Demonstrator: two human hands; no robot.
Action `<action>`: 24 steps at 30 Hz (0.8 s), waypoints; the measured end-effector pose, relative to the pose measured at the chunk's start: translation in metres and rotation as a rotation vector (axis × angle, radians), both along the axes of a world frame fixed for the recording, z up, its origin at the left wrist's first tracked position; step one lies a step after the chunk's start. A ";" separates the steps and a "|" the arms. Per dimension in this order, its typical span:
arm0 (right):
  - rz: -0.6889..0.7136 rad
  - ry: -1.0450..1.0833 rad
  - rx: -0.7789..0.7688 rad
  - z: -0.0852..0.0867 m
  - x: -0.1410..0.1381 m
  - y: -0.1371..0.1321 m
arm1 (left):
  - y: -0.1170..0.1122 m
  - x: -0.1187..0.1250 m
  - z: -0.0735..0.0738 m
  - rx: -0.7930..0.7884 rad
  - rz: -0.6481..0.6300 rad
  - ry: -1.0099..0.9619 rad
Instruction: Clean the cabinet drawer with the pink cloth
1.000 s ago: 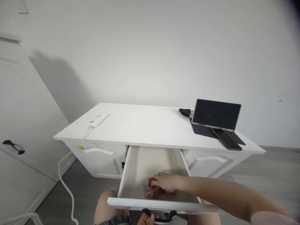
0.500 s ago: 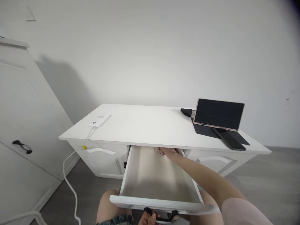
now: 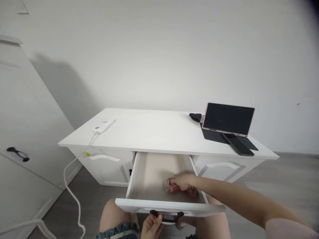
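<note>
Red cloth point(image 3: 178, 188), white drawer point(image 3: 149, 172)

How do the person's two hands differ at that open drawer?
The left hand grips the black handle outside the drawer; the right hand closes over a red cloth inside it. The left hand barely shows at the bottom edge; the right hand shows with its forearm. Both work the same drawer.

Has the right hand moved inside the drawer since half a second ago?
Yes. The right hand, on a red thing, has come from the back of the drawer, under the desk top, toward the front panel.
</note>
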State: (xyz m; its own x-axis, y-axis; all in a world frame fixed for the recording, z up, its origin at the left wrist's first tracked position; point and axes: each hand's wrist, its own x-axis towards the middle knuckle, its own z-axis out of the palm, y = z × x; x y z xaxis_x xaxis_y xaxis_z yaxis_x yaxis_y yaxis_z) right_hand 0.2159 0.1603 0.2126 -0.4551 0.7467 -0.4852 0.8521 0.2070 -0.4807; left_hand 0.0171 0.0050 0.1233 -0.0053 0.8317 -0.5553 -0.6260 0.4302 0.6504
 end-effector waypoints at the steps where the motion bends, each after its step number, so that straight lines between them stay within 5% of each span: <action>1: 0.061 -0.040 -0.092 0.002 0.001 -0.003 | 0.002 0.000 0.003 0.012 -0.001 -0.004; 4: 0.174 -0.096 -0.291 0.014 0.006 0.000 | 0.010 -0.002 0.014 0.036 -0.033 0.036; 7: 0.185 -0.074 -0.248 0.047 0.013 0.003 | 0.023 -0.004 0.024 0.065 -0.112 0.054; 11: 0.051 0.193 0.204 0.111 0.027 -0.026 | 0.046 -0.006 0.032 0.086 -0.148 0.037; 14: -0.117 0.313 0.542 0.130 0.040 -0.071 | 0.062 -0.005 0.036 0.089 -0.159 0.029; 16: -0.183 0.331 0.726 0.113 0.050 -0.097 | 0.073 -0.002 0.038 0.101 -0.156 0.013; 18: -0.218 0.307 0.928 0.079 0.057 -0.112 | 0.082 0.001 0.038 0.108 -0.136 -0.015; 21: -0.264 0.209 1.135 0.024 0.061 -0.115 | 0.092 0.008 0.035 0.105 -0.101 -0.075; 24: -0.316 0.152 1.278 -0.008 0.051 -0.106 | 0.096 0.015 0.033 0.104 -0.052 -0.129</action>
State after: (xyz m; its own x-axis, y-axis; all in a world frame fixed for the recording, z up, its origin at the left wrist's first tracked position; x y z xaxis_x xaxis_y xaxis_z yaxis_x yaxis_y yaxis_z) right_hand 0.2672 0.0548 0.2045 -0.1654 0.7199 0.6741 0.9022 0.3866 -0.1914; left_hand 0.0321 0.1010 0.1559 0.1049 0.8822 -0.4591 -0.6859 0.3985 0.6089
